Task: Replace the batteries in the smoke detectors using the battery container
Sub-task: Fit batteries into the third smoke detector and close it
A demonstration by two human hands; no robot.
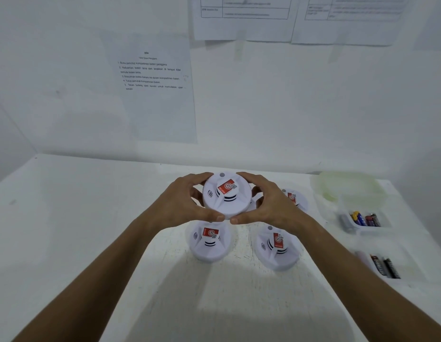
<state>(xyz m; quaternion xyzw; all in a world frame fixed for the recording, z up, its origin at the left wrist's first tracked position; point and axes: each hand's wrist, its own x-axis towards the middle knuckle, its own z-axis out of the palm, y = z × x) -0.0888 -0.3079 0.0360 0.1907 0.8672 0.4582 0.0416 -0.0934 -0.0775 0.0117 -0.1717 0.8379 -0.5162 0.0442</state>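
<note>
A round white smoke detector [226,196] with a red label is lifted above the white table, face up. My left hand [182,203] grips its left rim and my right hand [266,206] grips its right rim. Three more white detectors lie on the table: one near left [208,240], one near right [276,248], and one behind my right hand [294,199], partly hidden. At the right, a clear battery container [362,219] holds several batteries. A second clear tray [387,267] nearer to me holds a few dark batteries.
A translucent lid [347,185] lies at the back right beside the containers. Printed instruction sheets [155,77] are taped to the white wall behind the table. The table [78,218] meets walls at the back and left.
</note>
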